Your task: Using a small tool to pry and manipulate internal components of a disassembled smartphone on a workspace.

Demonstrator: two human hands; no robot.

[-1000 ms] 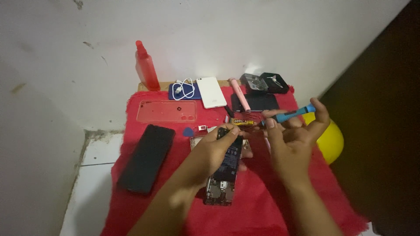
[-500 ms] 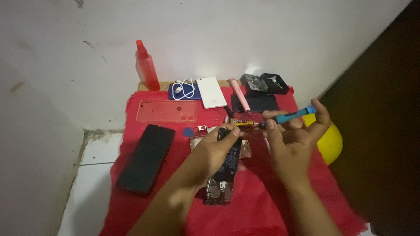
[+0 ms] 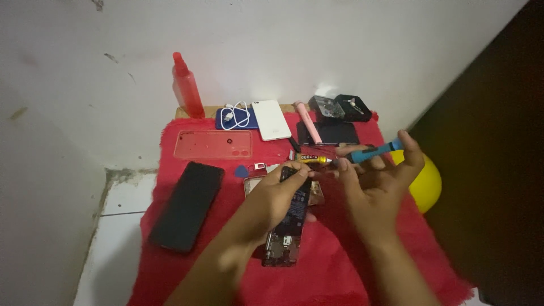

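My left hand (image 3: 279,199) grips the top end of an opened phone (image 3: 288,226) lying on the red cloth (image 3: 340,266), its battery and circuit board exposed. My right hand (image 3: 378,184) holds a blue-handled screwdriver (image 3: 374,152), its dark tip pointing left toward the phone's upper edge. A small yellow glue tube (image 3: 313,158) lies just behind the two hands.
A black phone screen (image 3: 187,204) lies at left, a clear red phone case (image 3: 213,144) behind it. Along the wall stand a red spray bottle (image 3: 187,86), a white phone (image 3: 271,119), a white cable (image 3: 235,113), a pink tool (image 3: 309,122) and black boxes (image 3: 343,107). A yellow ball (image 3: 426,184) sits right.
Both hands stay at the opened phone. The screwdriver tip has shifted slightly nearer the phone's top edge; nothing else has moved.
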